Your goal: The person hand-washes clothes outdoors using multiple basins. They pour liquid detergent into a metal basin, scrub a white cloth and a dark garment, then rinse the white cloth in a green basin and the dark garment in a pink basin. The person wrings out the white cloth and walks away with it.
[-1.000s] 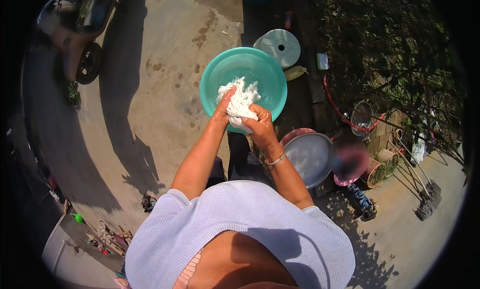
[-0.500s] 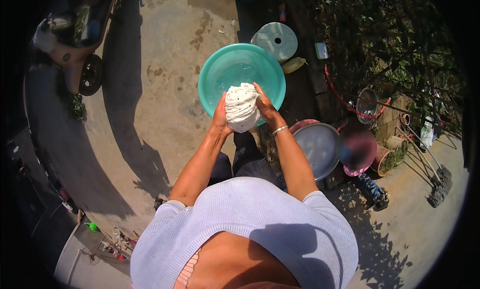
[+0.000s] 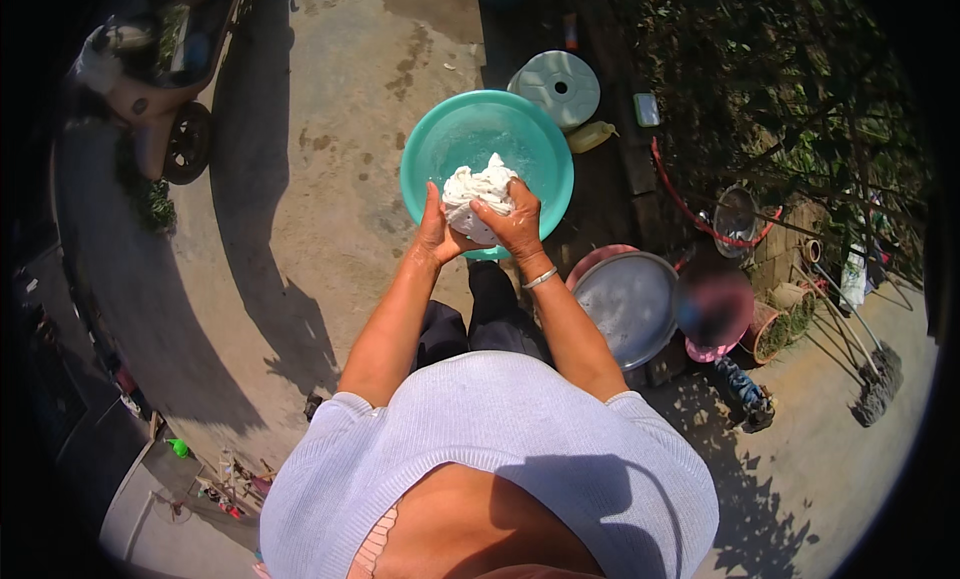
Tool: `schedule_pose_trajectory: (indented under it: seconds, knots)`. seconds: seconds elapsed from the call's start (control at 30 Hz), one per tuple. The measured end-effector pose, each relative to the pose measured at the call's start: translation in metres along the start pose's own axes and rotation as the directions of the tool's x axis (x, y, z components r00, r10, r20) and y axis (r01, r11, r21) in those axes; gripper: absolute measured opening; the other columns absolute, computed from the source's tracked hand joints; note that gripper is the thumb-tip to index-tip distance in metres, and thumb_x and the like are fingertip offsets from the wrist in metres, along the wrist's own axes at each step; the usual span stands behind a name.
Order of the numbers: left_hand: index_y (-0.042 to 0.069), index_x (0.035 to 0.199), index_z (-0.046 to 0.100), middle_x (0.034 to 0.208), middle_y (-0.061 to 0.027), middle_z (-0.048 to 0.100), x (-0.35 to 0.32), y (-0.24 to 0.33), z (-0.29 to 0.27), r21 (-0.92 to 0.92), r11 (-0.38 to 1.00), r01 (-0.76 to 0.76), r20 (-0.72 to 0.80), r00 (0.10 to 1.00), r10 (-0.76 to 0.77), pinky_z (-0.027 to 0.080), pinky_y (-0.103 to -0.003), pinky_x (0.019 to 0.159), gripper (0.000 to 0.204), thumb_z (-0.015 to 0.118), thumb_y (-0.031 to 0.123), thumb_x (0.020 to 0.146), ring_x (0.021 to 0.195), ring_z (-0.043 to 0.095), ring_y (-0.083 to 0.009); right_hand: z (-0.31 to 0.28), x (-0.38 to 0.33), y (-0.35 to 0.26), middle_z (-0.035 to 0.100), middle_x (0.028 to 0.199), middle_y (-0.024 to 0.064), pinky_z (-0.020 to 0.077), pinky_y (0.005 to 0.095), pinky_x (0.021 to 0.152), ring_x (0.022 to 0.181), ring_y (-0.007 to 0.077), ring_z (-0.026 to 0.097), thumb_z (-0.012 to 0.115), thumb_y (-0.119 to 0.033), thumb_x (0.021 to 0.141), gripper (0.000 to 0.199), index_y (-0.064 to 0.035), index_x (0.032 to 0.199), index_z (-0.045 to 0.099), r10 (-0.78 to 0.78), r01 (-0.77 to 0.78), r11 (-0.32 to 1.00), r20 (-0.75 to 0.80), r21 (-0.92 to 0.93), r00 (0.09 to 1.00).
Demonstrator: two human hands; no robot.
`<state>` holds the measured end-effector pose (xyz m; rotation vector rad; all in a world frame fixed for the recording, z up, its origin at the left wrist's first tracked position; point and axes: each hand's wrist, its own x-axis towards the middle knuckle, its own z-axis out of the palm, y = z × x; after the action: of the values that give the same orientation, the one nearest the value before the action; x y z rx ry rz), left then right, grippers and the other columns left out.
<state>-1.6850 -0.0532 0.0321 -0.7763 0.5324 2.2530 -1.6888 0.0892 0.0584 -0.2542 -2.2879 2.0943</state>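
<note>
Above the near part of a green plastic basin [image 3: 425,144], a bunched white cloth [image 3: 478,189] with small dark dots is between my two hands. My left hand [image 3: 440,229] cups its left and lower side, thumb pointing up. With a bracelet at its wrist, my right hand [image 3: 515,219] grips the cloth from the right, thumb laid over the front. Both hands look wet. Shallow water [image 3: 480,139] glints in the basin below.
Beyond the basin sit a round pale lidded tub [image 3: 570,89] and a yellowish bottle [image 3: 591,137]. At right are a large grey metal basin [image 3: 628,309], a pink basin [image 3: 730,309], a red hose [image 3: 690,205] and a mop [image 3: 880,384]. A parked vehicle [image 3: 150,104] stands far left.
The cloth has been squeezed into a smaller, more crumpled bunch. My right hand has come inward and its thumb now crosses the cloth's front.
</note>
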Motion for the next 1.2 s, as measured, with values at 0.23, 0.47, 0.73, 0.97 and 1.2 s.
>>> schedule_pose_trajectory:
  seconds: [0.23, 0.47, 0.73, 0.97, 1.2]
  knots:
    - [0.012, 0.138, 0.036, 0.135, -0.0226, 0.042, 0.001, 0.011, 0.0, -0.061, 0.996, -0.069, 0.254, 0.964, 0.082, 0.044, -0.049, 0.097, 0.086, 0.051, 0.071, 0.077, 0.115, 0.051, -0.0327, 0.013, -0.016, -0.045, 0.059, 0.077, 0.0119, 0.0456, 0.0372, 0.065, 0.07, 0.028, 0.059, 0.078, -0.018, 0.062, 0.031, -0.0041, 0.08, 0.056, -0.219, 0.254, 0.959, 0.247, -0.122, 0.944]
    - [0.002, 0.12, 0.052, 0.113, -0.0167, 0.06, -0.009, 0.032, 0.027, 0.026, 0.999, 0.026, 0.232, 0.972, -0.031, 0.05, -0.042, 0.09, 0.046, 0.056, 0.034, 0.087, 0.101, 0.061, -0.0281, -0.006, 0.004, -0.052, 0.061, 0.101, 0.0106, 0.0455, 0.0313, 0.085, 0.092, 0.0173, 0.058, 0.074, -0.021, 0.069, 0.055, -0.0015, 0.115, 0.052, 0.119, -0.216, 0.933, 0.321, 0.287, 0.94]
    - [0.001, 0.118, 0.052, 0.113, -0.0176, 0.06, -0.012, 0.037, 0.046, 0.05, 0.998, -0.029, 0.131, 0.991, 0.022, 0.048, -0.042, 0.091, 0.04, 0.052, 0.027, 0.087, 0.101, 0.061, -0.0301, -0.016, -0.011, -0.094, 0.037, 0.13, 0.0229, 0.0438, 0.0421, 0.094, 0.117, 0.0369, 0.045, 0.08, -0.054, 0.059, 0.104, -0.0057, 0.138, 0.033, -0.192, 0.203, 0.882, 0.069, -0.425, 0.979]
    - [0.0, 0.097, 0.062, 0.09, -0.0077, 0.064, -0.039, 0.041, 0.102, 0.443, 0.864, -0.239, 0.13, 0.971, 0.202, 0.05, -0.031, 0.072, 0.022, 0.061, 0.014, 0.08, 0.079, 0.062, -0.0163, 0.031, -0.046, -0.138, 0.045, 0.125, 0.0208, 0.0425, 0.0418, 0.094, 0.114, 0.034, 0.05, 0.078, -0.05, 0.066, 0.081, -0.0016, 0.123, 0.048, -0.343, 0.157, 0.867, -0.339, -0.473, 0.876]
    - [0.003, 0.082, 0.062, 0.075, -0.0046, 0.062, -0.075, 0.056, 0.154, 0.696, 0.309, -0.648, 0.575, 0.761, 0.301, 0.047, -0.029, 0.063, 0.012, 0.064, 0.011, 0.075, 0.068, 0.056, -0.011, 0.046, -0.05, -0.159, 0.063, 0.096, 0.0063, 0.0481, 0.0296, 0.075, 0.083, 0.0157, 0.059, 0.065, -0.029, 0.081, 0.034, -0.0002, 0.1, 0.061, 0.124, 0.131, 0.953, -0.744, 0.274, 0.657]
